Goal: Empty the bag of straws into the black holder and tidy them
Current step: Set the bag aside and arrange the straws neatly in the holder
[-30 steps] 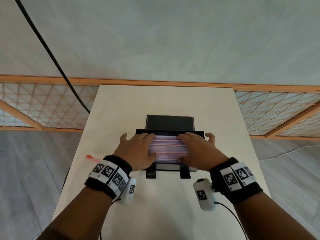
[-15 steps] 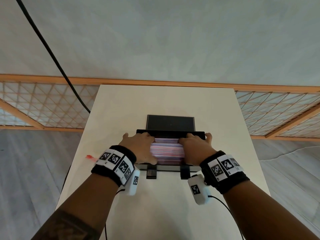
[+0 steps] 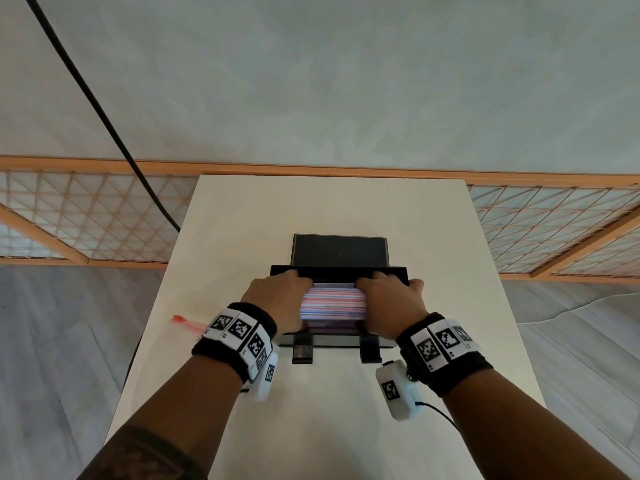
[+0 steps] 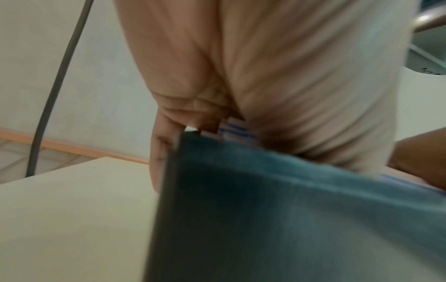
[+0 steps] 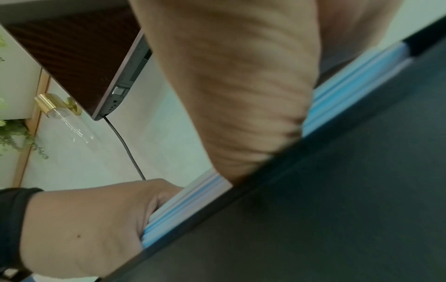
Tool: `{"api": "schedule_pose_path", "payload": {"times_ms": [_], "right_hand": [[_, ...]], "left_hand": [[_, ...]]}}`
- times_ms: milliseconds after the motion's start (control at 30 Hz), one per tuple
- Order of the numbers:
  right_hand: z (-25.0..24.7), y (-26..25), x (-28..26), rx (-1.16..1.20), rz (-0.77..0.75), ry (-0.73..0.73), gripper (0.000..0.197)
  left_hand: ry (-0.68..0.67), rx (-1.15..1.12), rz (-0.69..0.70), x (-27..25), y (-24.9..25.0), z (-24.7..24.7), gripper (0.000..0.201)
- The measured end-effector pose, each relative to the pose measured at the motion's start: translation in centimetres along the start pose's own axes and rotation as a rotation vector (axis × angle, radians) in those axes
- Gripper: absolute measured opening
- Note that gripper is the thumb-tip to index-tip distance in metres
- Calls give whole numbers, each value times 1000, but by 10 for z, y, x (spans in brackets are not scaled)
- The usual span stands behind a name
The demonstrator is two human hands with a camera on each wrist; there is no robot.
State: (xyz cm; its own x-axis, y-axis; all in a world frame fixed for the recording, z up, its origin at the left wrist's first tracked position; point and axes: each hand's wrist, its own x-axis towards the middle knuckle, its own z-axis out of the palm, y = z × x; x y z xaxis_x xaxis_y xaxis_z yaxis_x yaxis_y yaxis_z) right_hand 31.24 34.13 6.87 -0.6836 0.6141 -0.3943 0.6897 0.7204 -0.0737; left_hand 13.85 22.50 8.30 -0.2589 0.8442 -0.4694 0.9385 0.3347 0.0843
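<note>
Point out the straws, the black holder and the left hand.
straws [image 3: 333, 303]: head view, middle of the striped bundle between both hands.
black holder [image 3: 337, 271]: head view, its far rim.
left hand [image 3: 277, 299]: head view, back of the hand.

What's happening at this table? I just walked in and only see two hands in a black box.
A person is tidying striped straws lying in a black holder on the table. The left hand and right hand press in on the pile from either side, fingers curled over it. The straws are already in the holder. Something red and clear lies at the table's left edge.
</note>
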Motion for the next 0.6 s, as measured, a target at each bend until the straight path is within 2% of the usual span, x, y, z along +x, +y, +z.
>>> {"api": "schedule_pose_path", "payload": {"times_ms": [100,233,367,467,600], "right_hand": [[4,-1,-5,24,20,94,46],[8,-4,-9,60,37,288,49],[13,-5,-15,175,74,357,71],[18,-5,-22,310,86,319,90],[25,-7,-35,379,77,319,93]], "left_hand": [[129,27,-28,-6,3,5,48],[320,-56,-67,-11,4,17,56],[435,-177,-69,-15,1,23,64],[438,-274,-33,-22,2,31,74],[325,-330,-28,-34,5,45,82]]}}
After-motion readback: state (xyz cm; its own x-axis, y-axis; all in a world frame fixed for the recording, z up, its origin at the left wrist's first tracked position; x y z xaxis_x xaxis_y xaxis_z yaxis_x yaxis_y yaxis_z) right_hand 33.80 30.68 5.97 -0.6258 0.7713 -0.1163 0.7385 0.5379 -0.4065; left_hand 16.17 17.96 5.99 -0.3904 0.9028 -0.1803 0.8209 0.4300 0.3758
